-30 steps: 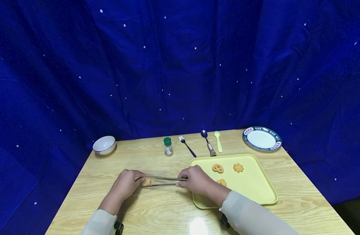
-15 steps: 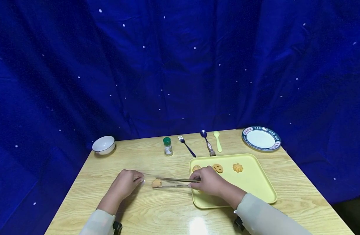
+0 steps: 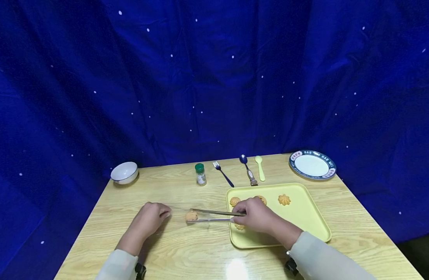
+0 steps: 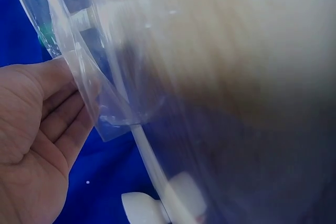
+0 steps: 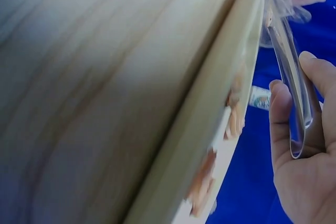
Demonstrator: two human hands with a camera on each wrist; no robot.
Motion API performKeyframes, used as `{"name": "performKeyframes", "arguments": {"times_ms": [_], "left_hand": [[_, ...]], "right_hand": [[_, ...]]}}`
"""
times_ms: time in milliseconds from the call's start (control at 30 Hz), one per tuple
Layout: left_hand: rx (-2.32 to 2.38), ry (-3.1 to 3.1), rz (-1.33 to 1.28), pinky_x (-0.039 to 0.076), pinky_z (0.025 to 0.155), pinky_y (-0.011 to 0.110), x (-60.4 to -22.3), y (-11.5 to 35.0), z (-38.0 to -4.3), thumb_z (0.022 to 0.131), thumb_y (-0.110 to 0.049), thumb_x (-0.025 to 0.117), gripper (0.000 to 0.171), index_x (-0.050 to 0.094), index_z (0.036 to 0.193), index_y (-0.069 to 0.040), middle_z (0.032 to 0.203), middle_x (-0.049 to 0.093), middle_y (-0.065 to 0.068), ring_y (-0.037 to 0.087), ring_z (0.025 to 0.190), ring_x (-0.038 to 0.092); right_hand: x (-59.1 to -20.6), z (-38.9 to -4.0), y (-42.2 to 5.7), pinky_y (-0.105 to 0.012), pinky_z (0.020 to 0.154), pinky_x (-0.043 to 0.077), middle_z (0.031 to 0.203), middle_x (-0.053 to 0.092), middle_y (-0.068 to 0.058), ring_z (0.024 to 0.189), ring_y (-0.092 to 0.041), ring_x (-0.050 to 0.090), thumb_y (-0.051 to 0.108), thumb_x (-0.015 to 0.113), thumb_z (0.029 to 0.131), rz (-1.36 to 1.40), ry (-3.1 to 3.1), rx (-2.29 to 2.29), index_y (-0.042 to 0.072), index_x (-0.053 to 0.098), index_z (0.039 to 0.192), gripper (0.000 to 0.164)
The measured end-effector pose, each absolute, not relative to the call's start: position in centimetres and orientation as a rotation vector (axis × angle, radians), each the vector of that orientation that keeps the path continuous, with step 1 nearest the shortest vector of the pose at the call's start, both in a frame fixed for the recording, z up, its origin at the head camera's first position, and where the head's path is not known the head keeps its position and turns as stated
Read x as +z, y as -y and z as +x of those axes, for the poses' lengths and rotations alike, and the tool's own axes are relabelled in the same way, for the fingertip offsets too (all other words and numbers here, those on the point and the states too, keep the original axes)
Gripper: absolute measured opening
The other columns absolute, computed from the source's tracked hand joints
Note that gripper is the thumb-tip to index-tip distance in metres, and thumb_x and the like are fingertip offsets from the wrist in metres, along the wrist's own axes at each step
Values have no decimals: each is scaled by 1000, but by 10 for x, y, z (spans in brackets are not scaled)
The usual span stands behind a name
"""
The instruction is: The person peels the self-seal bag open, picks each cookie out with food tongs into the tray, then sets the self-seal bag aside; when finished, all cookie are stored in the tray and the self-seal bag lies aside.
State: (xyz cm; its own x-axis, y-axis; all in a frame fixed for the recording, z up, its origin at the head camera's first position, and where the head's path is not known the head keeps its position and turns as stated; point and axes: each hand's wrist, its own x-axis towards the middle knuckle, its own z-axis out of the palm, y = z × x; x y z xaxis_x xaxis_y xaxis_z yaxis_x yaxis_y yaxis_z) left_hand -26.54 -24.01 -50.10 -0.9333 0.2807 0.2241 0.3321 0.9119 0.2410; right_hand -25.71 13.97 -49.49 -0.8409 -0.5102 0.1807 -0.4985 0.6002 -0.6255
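My left hand [image 3: 149, 219] pinches the edge of a clear plastic bag [image 4: 113, 72], which stretches to the right from the fingertips. In my right hand [image 3: 258, 216] I grip metal tongs [image 3: 218, 212] near their bent end, thumb on one arm and fingers on the other. Between the tong tips is a round cookie [image 3: 191, 216], with the clear film overlapping it in the head view. My right hand is over the left part of a yellow tray [image 3: 302, 229] and hides some of the cookies there. A flower-shaped cookie [image 3: 283, 200] lies uncovered on the tray.
A white bowl [image 3: 124, 173] stands at the back left. Along the back are a green-capped shaker [image 3: 200, 175], a fork [image 3: 223, 174], a dark spoon [image 3: 248, 170] and a yellow spoon [image 3: 260, 169]. A blue-rimmed plate [image 3: 312, 177] sits back right.
My right hand has drawn the tongs to the right, and the cookie has shifted rightward, away from my left fingers. My left hand has stayed nearly in place at the bag's edge.
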Motion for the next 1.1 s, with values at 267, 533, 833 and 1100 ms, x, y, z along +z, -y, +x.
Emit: {"name": "performKeyframes", "arguments": {"times_ms": [267, 533, 833, 1100], "left_hand": [[-410, 2907, -481, 59, 71, 31, -501, 245, -267, 93, -15, 76, 29, 68, 67, -24, 84, 75, -12, 9, 81, 72], [-424, 2916, -452, 61, 75, 32, -501, 246, -265, 92, -16, 77, 24, 72, 71, -26, 89, 77, -11, 10, 87, 74], [-422, 2927, -446, 59, 72, 30, -499, 246, -264, 92, -16, 76, 26, 69, 69, -25, 89, 76, -12, 9, 85, 73], [-427, 2914, -435, 62, 81, 35, -498, 248, -264, 91, -17, 77, 13, 78, 81, -24, 95, 79, -7, 14, 93, 75]], "right_hand": [[-487, -249, -181, -20, 57, 48, 79, 71, 20, 64, 2, 54, 30, 83, 87, -844, -2764, -1140, 22, 79, 92, 11], [-480, -235, -233, -20, 55, 47, 74, 69, 20, 60, 2, 54, 33, 83, 87, -792, -2815, -1154, 27, 78, 89, 8], [-478, -211, -302, -20, 59, 54, 79, 72, 16, 69, 4, 61, 30, 85, 85, -642, -2961, -1175, 21, 78, 91, 13], [-484, -192, -361, -17, 58, 50, 80, 72, 17, 72, 7, 59, 27, 87, 82, -476, -3126, -1053, 23, 79, 91, 13]]}}
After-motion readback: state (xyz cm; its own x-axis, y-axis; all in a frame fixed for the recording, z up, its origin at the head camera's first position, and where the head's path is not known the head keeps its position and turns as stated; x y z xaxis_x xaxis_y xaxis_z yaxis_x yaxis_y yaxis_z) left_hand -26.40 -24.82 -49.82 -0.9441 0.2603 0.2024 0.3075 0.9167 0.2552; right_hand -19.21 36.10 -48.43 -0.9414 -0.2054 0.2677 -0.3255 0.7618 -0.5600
